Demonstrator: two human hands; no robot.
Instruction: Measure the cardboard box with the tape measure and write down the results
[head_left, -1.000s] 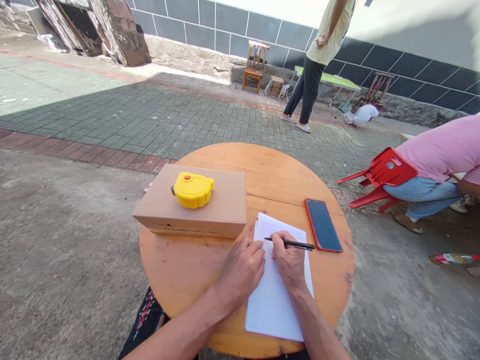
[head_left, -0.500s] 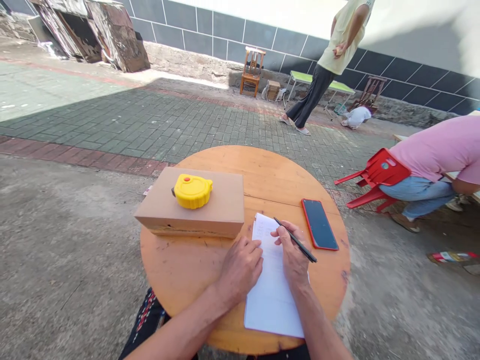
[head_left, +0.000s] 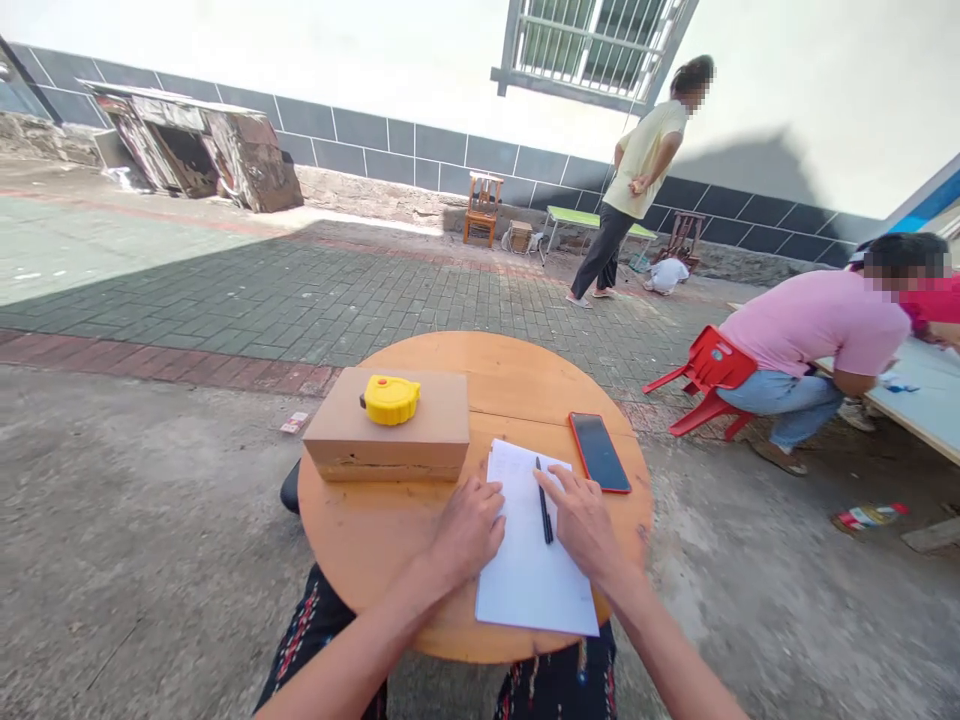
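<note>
Green paving lies part-shaded — dark tiles skirt a white wall.

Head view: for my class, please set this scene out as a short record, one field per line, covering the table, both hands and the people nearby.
Table: round, wooden
Far left of table: cardboard box, yellow tape measure on top
Near the middle: white paper, black pen lying on it
Right of paper: phone with red edges
Left hand: on the paper's left edge
Right hand: fingers spread by the pen
Nearby: person in pink on a red chair; person in pale yellow upright
</note>
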